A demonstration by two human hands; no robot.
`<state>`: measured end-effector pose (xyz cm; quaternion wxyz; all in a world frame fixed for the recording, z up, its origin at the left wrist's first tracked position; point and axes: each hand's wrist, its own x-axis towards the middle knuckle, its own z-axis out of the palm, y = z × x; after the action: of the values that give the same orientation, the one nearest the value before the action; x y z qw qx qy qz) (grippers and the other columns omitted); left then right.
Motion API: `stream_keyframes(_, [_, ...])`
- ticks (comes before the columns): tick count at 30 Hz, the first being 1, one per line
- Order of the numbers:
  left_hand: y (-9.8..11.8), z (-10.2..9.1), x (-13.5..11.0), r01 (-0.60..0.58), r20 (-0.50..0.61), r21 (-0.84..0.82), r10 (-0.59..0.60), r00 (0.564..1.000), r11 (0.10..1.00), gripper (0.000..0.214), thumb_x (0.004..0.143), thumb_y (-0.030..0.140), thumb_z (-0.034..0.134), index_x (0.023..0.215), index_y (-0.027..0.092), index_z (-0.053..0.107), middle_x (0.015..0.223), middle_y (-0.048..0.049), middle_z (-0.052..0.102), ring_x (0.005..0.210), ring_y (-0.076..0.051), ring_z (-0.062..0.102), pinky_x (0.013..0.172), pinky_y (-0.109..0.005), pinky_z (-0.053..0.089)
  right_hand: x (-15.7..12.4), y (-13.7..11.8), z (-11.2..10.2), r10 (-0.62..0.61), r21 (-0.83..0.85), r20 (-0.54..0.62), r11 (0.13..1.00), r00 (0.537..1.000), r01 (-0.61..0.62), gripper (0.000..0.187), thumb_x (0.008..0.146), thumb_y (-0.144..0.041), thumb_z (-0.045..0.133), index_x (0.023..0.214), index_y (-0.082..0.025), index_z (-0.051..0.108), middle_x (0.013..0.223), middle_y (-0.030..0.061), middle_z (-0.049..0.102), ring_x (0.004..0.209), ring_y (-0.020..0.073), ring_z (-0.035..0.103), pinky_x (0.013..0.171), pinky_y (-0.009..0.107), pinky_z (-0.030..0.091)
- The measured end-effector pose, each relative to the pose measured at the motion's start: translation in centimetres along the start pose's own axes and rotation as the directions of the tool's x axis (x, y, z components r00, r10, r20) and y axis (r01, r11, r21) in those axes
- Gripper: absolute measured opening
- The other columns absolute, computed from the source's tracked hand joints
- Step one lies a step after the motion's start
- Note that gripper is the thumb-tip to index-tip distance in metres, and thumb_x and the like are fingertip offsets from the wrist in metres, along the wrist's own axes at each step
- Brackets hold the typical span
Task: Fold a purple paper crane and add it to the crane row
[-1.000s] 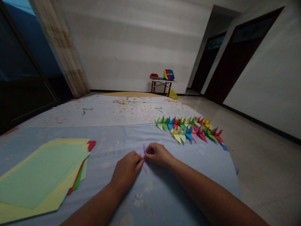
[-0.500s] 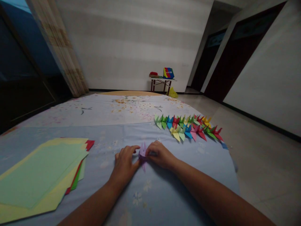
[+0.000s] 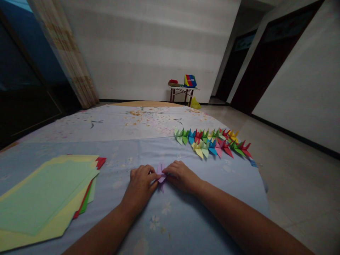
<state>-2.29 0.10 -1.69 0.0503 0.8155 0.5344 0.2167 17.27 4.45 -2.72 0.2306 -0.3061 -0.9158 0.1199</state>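
Over the near part of the blue flowered cloth [image 3: 191, 226], the person's left hand [image 3: 141, 182] is pinching one side of a small purple paper [image 3: 161, 178] between thumb and forefinger, its other fingers curling loosely behind. The right hand [image 3: 183, 177] is gripping the opposite side with its fingertips drawn together; its thumb is partly hiding, so the exact hold there is hard to tell. The purple paper is resting between the hands at the middle of the cloth, narrow points showing at its near and far ends.

To the left, a stack of flat sheets [image 3: 50, 191] is lying unfolded, green and yellow uppermost, red corners peeking out.

Farther off to the right, folded paper birds [image 3: 219, 148] are standing close together in two rows, seemingly finished. By comparison, the purple paper is looking well creased but incomplete: much of the folding appears done, while the final bird shape is lacking.

Beyond the cloth, a small side table [image 3: 183, 88] is standing near the wall, holding a multicoloured box [image 3: 190, 81].
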Motion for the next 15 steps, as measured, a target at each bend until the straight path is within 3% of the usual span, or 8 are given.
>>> stream_keyframes(9, [0.77, -0.51, 0.00, -0.091, 0.088, 0.061, 0.086, 0.992, 0.994, 0.017, 0.079, 0.014, 0.058, 0.089, 0.023, 0.068, 0.095, -0.0036, 0.064, 0.094, -0.022, 0.052, 0.083, -0.039, 0.030, -0.44, 0.45, 0.58, -0.018, 0.119, -0.047, 0.993, 0.999, 0.023, 0.017, 0.084, -0.023, 0.058, 0.096, -0.026, 0.068, 0.094, 0.0054, 0.065, 0.088, 0.0174, 0.053, 0.080, 0.032, 0.038])
stream_keyframes(15, [0.92, -0.84, -0.14, -0.143, 0.144, 0.077, 0.130, 0.981, 0.987, 0.024, 0.078, 0.011, 0.054, 0.094, 0.024, 0.066, 0.095, -0.0042, 0.064, 0.093, -0.022, 0.052, 0.082, -0.039, 0.030, -0.30, 0.64, 0.34, -0.051, 0.109, -0.006, 0.993, 0.999, 0.051, 0.018, 0.084, -0.023, 0.057, 0.097, -0.027, 0.069, 0.096, 0.0051, 0.066, 0.088, 0.0170, 0.055, 0.080, 0.031, 0.039])
